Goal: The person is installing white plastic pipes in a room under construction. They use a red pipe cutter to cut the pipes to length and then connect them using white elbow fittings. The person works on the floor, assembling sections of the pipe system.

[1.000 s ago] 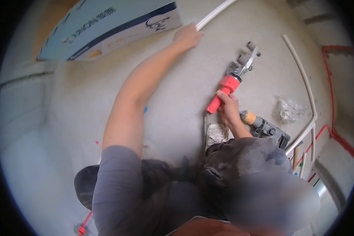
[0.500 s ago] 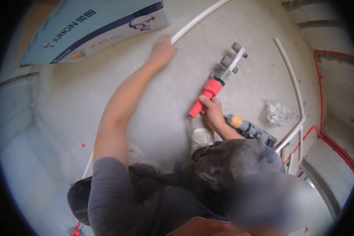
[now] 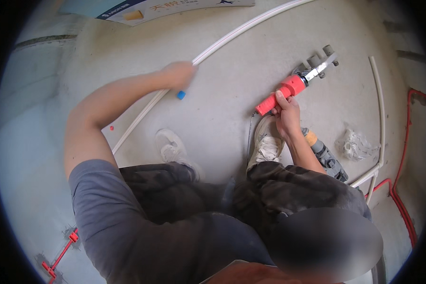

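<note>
My left hand (image 3: 177,75), blurred by motion, is closed on a long white pipe (image 3: 236,33) that runs diagonally from the top right to the lower left. My right hand (image 3: 286,111) grips the red handle of a pipe welding tool (image 3: 293,85), whose metal heating plate with grey sockets points up and right. A power drill (image 3: 326,156) lies on the floor beside my right forearm. A small blue piece (image 3: 181,94) lies just below my left hand.
A light-blue cardboard box (image 3: 156,9) is at the top. Another white pipe (image 3: 377,94), a plastic bag of fittings (image 3: 352,144) and red conduit (image 3: 402,142) lie along the right. My two shoes (image 3: 265,144) are below. More red conduit (image 3: 61,253) is at lower left.
My left hand has come down and left along the white pipe, now nearer my body. The view has shifted, so the box sits higher. My right hand still holds the red tool.
</note>
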`<state>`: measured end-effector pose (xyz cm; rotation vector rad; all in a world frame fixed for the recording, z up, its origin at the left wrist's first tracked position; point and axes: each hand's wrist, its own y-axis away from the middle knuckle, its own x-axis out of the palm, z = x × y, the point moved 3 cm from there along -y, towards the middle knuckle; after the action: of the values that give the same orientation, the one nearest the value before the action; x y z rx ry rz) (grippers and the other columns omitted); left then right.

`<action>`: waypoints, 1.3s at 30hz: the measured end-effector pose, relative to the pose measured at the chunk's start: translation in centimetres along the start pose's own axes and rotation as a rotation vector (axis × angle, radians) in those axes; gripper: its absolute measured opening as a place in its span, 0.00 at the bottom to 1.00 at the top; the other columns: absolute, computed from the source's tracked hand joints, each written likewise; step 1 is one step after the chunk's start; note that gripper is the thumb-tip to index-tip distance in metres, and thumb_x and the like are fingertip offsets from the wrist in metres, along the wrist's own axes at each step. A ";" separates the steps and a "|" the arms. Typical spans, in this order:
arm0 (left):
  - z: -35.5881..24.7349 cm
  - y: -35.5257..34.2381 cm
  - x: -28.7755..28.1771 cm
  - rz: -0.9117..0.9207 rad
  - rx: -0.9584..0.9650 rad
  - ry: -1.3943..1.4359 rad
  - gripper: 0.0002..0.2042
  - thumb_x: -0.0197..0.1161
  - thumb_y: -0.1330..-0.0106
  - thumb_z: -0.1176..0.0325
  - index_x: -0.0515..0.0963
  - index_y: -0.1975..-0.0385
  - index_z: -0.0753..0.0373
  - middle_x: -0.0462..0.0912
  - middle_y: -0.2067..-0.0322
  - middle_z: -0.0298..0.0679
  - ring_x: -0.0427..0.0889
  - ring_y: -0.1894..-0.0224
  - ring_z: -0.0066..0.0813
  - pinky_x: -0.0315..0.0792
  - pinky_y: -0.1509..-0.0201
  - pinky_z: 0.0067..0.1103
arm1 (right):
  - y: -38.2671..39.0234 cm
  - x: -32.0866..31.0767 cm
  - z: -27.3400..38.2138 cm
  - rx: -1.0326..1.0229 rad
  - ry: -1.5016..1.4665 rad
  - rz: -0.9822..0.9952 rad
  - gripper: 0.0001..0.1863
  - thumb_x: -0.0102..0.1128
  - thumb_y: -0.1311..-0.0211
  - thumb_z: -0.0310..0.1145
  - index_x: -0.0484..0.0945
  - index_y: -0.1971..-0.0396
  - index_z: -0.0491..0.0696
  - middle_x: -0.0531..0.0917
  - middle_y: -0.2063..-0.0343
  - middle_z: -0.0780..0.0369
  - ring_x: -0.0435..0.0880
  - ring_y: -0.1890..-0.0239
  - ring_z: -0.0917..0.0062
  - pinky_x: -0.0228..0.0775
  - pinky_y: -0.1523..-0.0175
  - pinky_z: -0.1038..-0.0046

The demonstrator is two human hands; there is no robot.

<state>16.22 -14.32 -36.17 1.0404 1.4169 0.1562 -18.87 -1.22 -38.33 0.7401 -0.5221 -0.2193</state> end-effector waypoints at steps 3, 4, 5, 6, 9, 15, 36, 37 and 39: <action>-2.2 3.2 2.4 0.061 -0.069 0.008 0.17 0.59 0.45 0.77 0.72 0.53 0.67 0.73 0.48 0.58 0.81 0.56 0.61 0.76 0.52 0.47 | -1.0 -0.5 -0.2 0.070 0.065 -0.041 0.06 0.57 0.25 0.33 0.75 0.61 0.47 0.80 0.71 0.67 0.74 0.77 0.83 0.67 0.69 0.77; -2.4 4.0 3.9 0.030 -0.038 0.048 0.18 0.59 0.46 0.77 0.71 0.53 0.67 0.72 0.47 0.57 0.81 0.55 0.60 0.76 0.51 0.47 | -1.7 -1.2 -0.8 0.143 0.029 -0.029 0.05 0.57 0.25 0.32 0.74 0.59 0.47 0.80 0.69 0.66 0.76 0.74 0.82 0.74 0.64 0.76; -2.1 4.9 5.8 0.013 -0.006 0.087 0.19 0.59 0.46 0.78 0.70 0.52 0.67 0.71 0.47 0.57 0.80 0.53 0.60 0.76 0.50 0.46 | -2.0 -1.1 -0.8 0.225 -0.024 -0.027 0.04 0.58 0.25 0.30 0.74 0.59 0.47 0.79 0.66 0.65 0.77 0.72 0.81 0.78 0.58 0.72; -2.4 4.9 6.3 -0.029 0.058 0.067 0.20 0.59 0.47 0.80 0.72 0.51 0.67 0.72 0.47 0.56 0.80 0.50 0.59 0.76 0.47 0.46 | -2.5 -2.1 -0.8 0.271 -0.043 0.005 0.04 0.58 0.26 0.29 0.74 0.58 0.46 0.78 0.65 0.65 0.78 0.71 0.79 0.80 0.56 0.69; -2.7 5.4 9.1 -0.112 0.106 0.009 0.21 0.58 0.48 0.81 0.74 0.50 0.68 0.74 0.51 0.56 0.77 0.46 0.57 0.76 0.44 0.43 | -1.6 -2.0 0.6 0.282 -0.058 0.010 0.04 0.59 0.27 0.28 0.75 0.58 0.45 0.77 0.66 0.65 0.77 0.70 0.78 0.81 0.58 0.68; -10.2 5.3 9.9 0.070 0.119 0.778 0.18 0.62 0.40 0.71 0.77 0.49 0.62 0.76 0.43 0.55 0.77 0.43 0.56 0.75 0.41 0.40 | 1.6 -4.3 2.6 0.110 0.336 -0.204 0.12 0.68 0.33 0.36 0.74 0.62 0.48 0.78 0.71 0.66 0.74 0.74 0.82 0.70 0.69 0.72; -3.3 1.4 1.0 -0.442 -0.223 0.147 0.11 0.61 0.50 0.77 0.76 0.65 0.67 0.83 0.68 0.54 0.83 0.63 0.60 0.75 0.59 0.48 | -7.3 9.4 14.1 -0.031 0.757 0.158 0.44 0.65 0.31 0.46 0.57 0.33 0.26 0.76 0.43 0.41 0.78 0.41 0.57 0.72 0.39 0.58; -4.2 1.8 0.7 -0.460 -0.202 0.151 0.11 0.61 0.50 0.78 0.76 0.65 0.67 0.83 0.68 0.54 0.83 0.64 0.60 0.75 0.59 0.48 | -8.8 10.4 13.2 0.019 0.610 0.110 0.41 0.64 0.30 0.44 0.58 0.35 0.26 0.77 0.46 0.42 0.80 0.45 0.58 0.74 0.42 0.57; -6.1 2.4 0.7 -0.544 -0.124 0.146 0.10 0.61 0.49 0.77 0.76 0.65 0.67 0.82 0.69 0.53 0.82 0.65 0.59 0.75 0.61 0.48 | -13.2 11.1 10.4 0.026 0.289 -0.042 0.34 0.61 0.28 0.40 0.60 0.39 0.27 0.78 0.53 0.45 0.82 0.54 0.62 0.76 0.50 0.58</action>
<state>12.34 -9.42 -33.97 0.5228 1.7503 -0.0787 -15.01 -20.95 -36.82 0.7933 -0.2350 -0.1413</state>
